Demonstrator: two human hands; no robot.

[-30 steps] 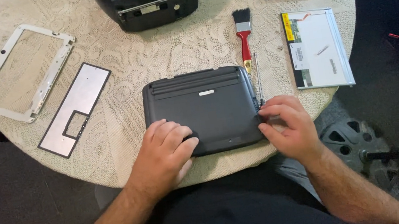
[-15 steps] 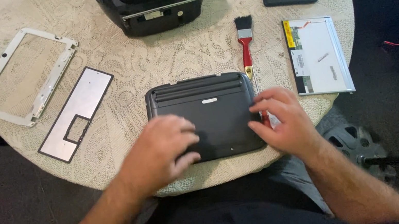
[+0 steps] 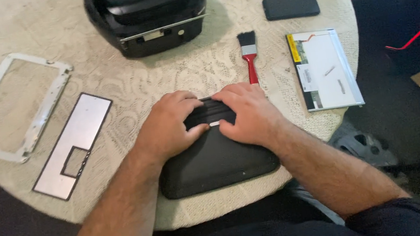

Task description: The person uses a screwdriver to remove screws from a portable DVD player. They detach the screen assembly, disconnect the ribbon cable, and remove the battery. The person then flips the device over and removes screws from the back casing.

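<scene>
I have both hands down on the dark grey, rounded-corner plastic laptop base (image 3: pixel 215 158) that lies bottom-up at the near edge of the round, cream, lace-patterned table (image 3: pixel 124 91). My left hand (image 3: pixel 170 126) lies over its far left part, fingers curled onto the ridged strip there, thumb pressed along the near side of that strip. My right hand (image 3: pixel 247 112) mirrors it on the far right part, fingers bent and bearing down. Neither hand grips anything — both are half-closed and pressing on the shell, with the fingertips nearly meeting in the middle.

Just beyond my right hand lies a small red-handled paintbrush with black bristles (image 3: pixel 249 55), its handle end close to my knuckles. Further right lies a flat white display panel with a yellow strip on its left edge (image 3: pixel 323 69), and behind that a black slab-shaped phone (image 3: pixel 291 6). At left lie a white plastic screen bezel (image 3: pixel 11 107) and a silvery metal plate with a rectangular cut-out (image 3: pixel 74 145). A black bulky radio-like device (image 3: pixel 147 12) sits at the far side.

My worry: the base overhangs toward the table's near edge, so uneven pressure could tip or slide it off toward my lap. Pushing hard on that strip could also crack a latch, and a slipping right hand could knock the brush.
</scene>
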